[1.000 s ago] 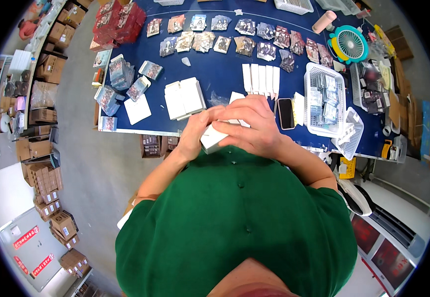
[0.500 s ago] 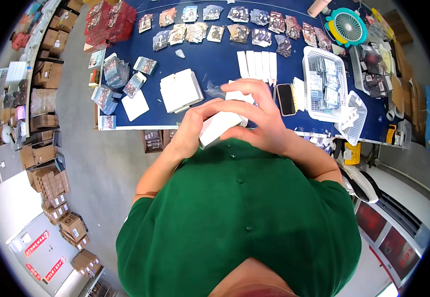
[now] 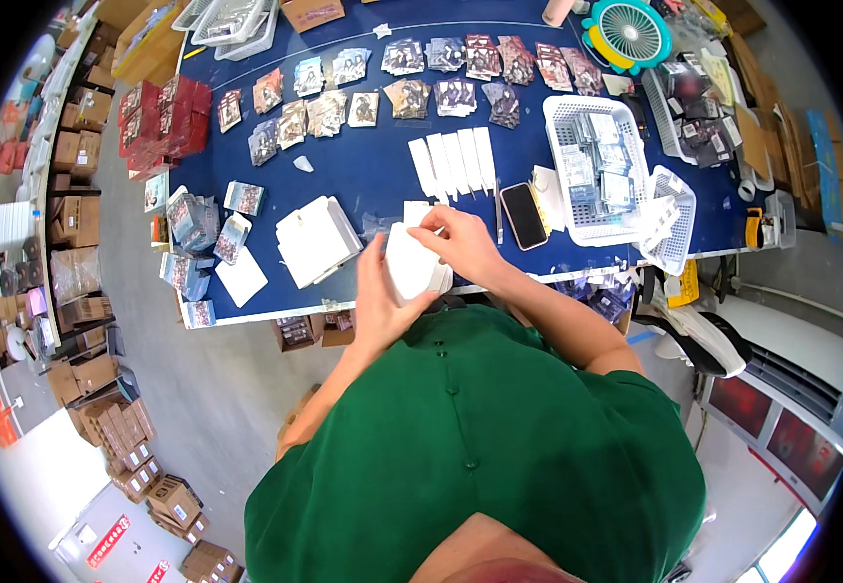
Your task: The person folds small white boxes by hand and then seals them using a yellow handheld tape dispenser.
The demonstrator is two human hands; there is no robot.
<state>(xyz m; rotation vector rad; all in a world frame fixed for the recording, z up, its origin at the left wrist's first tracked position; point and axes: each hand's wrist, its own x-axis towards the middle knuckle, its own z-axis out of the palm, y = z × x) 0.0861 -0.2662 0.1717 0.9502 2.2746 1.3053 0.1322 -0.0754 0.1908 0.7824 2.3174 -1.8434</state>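
White box (image 3: pixel 407 267) before counter (image 3: pixel 363 160), long axis pointing away from me, clamped in my left hand (image 3: pixel 384 311); my right hand (image 3: pixel 470 250) nearer far right corner, fingertips there, pinch unclear.

white item (image 3: pixel 407 262) part-hid by fingers (image 3: pixel 446 236), pink cyl. (image 3: pixel 556 12) cut @ top

The head-worn fisheye looks down over the table (image 3: pixel 368 155).

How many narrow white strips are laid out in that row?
5 narrow white strips, side by side in one row on the blue table, beyond the right hand and left of the phone; more may be hidden beneath.
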